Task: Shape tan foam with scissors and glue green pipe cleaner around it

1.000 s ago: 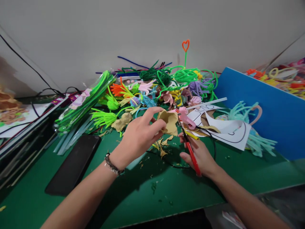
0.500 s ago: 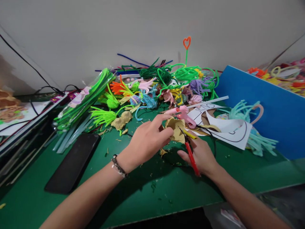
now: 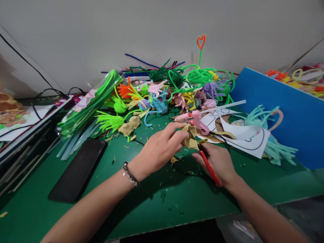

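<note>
My left hand (image 3: 162, 148) pinches a tan, cup-shaped piece of molded pulp (image 3: 190, 142) between thumb and fingers. My right hand (image 3: 219, 162) is closed around red-handled scissors (image 3: 209, 168), whose blades meet the pulp piece. A thin yellow strip (image 3: 203, 141) sticks out near the blades; I cannot tell whether it is attached. Just behind the hands lies a pink glue gun (image 3: 193, 120) with a clear glue stick in it. Small tan scraps (image 3: 173, 160) are on the green table (image 3: 157, 216) below.
A black phone (image 3: 78, 172) lies at left, beside clear glue sticks (image 3: 76, 140) and a bag of green pipe cleaners (image 3: 93, 101). Colourful pipe-cleaner pieces (image 3: 157, 101) pile up behind. A white paper cutout (image 3: 255, 141) and a blue board (image 3: 273, 118) are at right.
The pulp piece has tilted and shifted slightly right in my left hand. The scissors moved slightly right and their blades now sit closer in against the piece.
</note>
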The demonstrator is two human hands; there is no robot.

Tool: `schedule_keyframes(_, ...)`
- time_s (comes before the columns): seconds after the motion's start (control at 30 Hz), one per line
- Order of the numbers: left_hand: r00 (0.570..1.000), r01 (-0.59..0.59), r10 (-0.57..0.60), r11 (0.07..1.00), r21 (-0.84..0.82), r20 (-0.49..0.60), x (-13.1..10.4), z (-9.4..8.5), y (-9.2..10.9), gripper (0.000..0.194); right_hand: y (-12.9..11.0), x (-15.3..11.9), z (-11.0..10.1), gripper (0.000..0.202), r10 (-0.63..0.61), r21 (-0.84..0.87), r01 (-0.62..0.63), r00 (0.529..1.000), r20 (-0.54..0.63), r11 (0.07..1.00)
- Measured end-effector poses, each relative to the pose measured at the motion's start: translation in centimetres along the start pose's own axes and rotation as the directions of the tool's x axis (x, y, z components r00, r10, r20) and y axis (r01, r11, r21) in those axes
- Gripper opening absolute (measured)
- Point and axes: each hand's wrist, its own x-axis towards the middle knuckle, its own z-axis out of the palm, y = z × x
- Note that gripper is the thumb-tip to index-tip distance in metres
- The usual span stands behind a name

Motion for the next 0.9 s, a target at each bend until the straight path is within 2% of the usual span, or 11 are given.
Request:
schedule_keyframes(0.13, 1.0, 0.017, -0.017, 1.0, -0.027, 0.001, 0.1, -0.1, 0.0, 0.013, 0.0, 0.0, -0.1, 0.056, 0.005, -0.04, -0.005, 1.0, 0.003, 0.999)
schedule_keyframes(0.33, 0.994, 0.11, -0.105, 0.978, -0.176, 0.035, 0.1, -0.3, -0.1, 0.014, -0.3, 0.1, -0.4, 0.055, 0.019, -0.054, -0.02, 1.0, -0.018, 0.998)
schedule_keyframes(0.6, 0.989, 0.147, -0.147, 0.962, -0.23, 0.019, -0.3, 0.7, 0.0, 0.022, 0.1, -0.2, 0.1, 0.053, 0.02, -0.062, -0.024, 0.997, -0.07, 0.998)
schedule_keyframes(0.67, 0.981, 0.188, -0.193, 0.95, -0.249, 0.003, -0.3, 0.9, 0.2, 0.03, 0.1, -0.3, 0.3, 0.052, 0.031, -0.086, -0.037, 0.997, -0.069, 0.996)
schedule_keyframes(0.8, 0.969, 0.244, -0.246, 0.917, -0.315, 0.035, -0.2, 1.0, 0.6, 0.064, -0.3, 0.0, 0.0, 0.055, 0.047, -0.12, -0.046, 0.999, 0.004, 0.992)
schedule_keyframes(0.9, 0.959, 0.284, -0.27, 0.901, -0.328, 0.09, -0.1, 0.9, 0.9, 0.071, -0.8, 0.2, -0.3, 0.057, 0.051, -0.162, -0.043, 0.998, 0.044, 0.986)
